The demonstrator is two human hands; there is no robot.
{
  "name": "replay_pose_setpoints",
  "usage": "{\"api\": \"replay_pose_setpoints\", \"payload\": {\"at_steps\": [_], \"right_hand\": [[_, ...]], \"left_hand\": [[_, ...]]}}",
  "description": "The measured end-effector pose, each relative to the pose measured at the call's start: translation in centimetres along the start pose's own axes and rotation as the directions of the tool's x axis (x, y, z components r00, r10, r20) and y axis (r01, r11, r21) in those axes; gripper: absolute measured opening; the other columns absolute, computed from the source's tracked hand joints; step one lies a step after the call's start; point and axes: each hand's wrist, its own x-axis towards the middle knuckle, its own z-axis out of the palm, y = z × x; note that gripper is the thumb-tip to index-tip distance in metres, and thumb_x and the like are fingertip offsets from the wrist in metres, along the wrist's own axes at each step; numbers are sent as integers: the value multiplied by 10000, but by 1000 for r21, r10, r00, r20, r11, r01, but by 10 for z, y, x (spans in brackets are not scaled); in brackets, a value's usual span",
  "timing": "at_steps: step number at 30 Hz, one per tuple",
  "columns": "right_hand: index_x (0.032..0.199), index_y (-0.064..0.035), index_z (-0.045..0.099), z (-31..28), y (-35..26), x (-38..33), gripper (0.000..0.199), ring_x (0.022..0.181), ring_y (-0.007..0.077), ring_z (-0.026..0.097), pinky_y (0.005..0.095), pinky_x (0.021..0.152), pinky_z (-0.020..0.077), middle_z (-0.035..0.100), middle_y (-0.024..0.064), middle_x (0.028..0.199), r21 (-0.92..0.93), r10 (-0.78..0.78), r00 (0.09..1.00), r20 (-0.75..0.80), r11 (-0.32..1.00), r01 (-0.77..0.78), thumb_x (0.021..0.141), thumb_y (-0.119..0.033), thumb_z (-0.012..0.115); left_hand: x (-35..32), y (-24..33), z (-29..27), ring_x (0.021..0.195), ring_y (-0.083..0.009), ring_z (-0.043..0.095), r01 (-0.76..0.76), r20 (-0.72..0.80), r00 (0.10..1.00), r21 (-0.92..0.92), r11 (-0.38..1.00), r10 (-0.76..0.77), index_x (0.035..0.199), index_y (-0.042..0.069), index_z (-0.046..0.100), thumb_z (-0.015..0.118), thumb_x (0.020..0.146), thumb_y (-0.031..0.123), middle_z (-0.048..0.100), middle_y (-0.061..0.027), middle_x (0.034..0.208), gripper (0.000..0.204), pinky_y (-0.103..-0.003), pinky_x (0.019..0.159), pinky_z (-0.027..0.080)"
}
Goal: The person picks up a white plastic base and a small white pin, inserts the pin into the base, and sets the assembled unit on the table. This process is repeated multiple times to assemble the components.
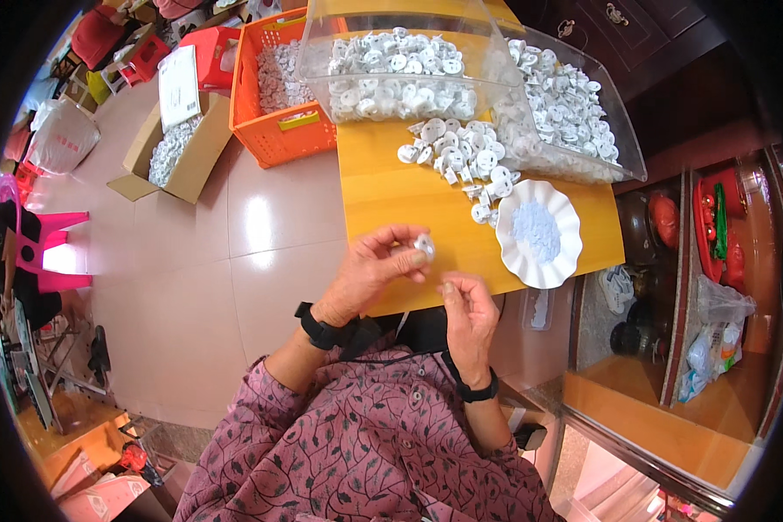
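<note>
Between the thumb and fingers of my left hand (376, 268) is a small round white plastic part (424, 245), held over the front of the yellow table (378, 196). Close by on the right, my right hand (470, 315) has its thumb and forefinger pinched together; whatever is between them is too small to make out. A loose pile of similar white plastic parts (461, 152) lies beyond my hands. To the right of the pile, a white scalloped dish (568, 228) holds pale bluish powder (536, 230).
Two clear plastic bins (409, 80) (622, 143) full of white parts stand at the table's back. Left of the table are an orange crate (278, 143) and a cardboard box (202, 161) with more parts. Shelves (683, 287) flank the right side; a pink stool (56, 252) stands far left.
</note>
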Motion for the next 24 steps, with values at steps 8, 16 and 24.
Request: {"api": "replay_pose_setpoints", "payload": {"at_steps": [8,16,24], "right_hand": [[981,28,620,-13,3,-7,75,846,180,638,285,746,518,657,120,996,-194,-127,992,-7,973,123,920,-15,620],[962,29,631,-24,7,-4,67,784,155,605,280,696,496,646,102,962,-250,-254,960,-118,943,219,906,-9,631],[1039,-20,604,-62,11,27,175,975,328,580,429,861,433,613,131,1044,-766,-549,825,-130,585,268,871,-44,648]], "left_hand": [[60,101,0,815,-167,675,-344,-172,903,262,902,394,1157,-71,600,676,929,100,677,-104,964,295,-266,745,562],[116,142,-3,1032,-225,667,-461,-221,790,400,792,571,1269,-117,520,660,942,97,642,-167,1134,415,-302,943,535],[91,63,11,794,-123,658,-238,-109,929,557,796,354,1103,-54,661,674,927,119,684,-66,868,246,-251,757,540]]}}
